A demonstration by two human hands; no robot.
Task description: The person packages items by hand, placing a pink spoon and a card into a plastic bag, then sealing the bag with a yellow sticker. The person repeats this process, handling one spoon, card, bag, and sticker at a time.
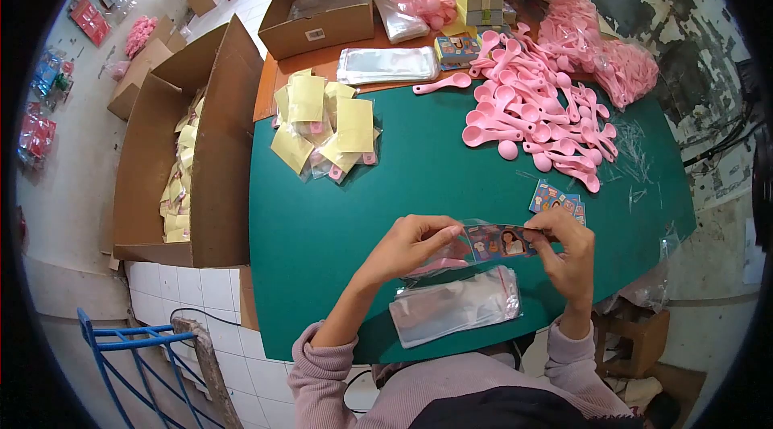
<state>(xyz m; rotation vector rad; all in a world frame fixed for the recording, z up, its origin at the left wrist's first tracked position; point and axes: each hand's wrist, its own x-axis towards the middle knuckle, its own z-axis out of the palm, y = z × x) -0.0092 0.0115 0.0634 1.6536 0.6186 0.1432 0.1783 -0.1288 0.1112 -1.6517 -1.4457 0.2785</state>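
Holds a printed card (501, 242), half inside a clear plastic sleeve (449, 256), just above the green bench (338, 211) and a stack of empty sleeves (455, 306). Pinches its two ends with the fingers of the left hand (407, 244) and right hand (570, 256). Looks feather-light, thin, bendy and slick, so probably best gripped gently by the edges to avoid creasing.

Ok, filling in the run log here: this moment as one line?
left hand: holds clear bag | right hand: holds printed card | green table: pink spoons, bag stack
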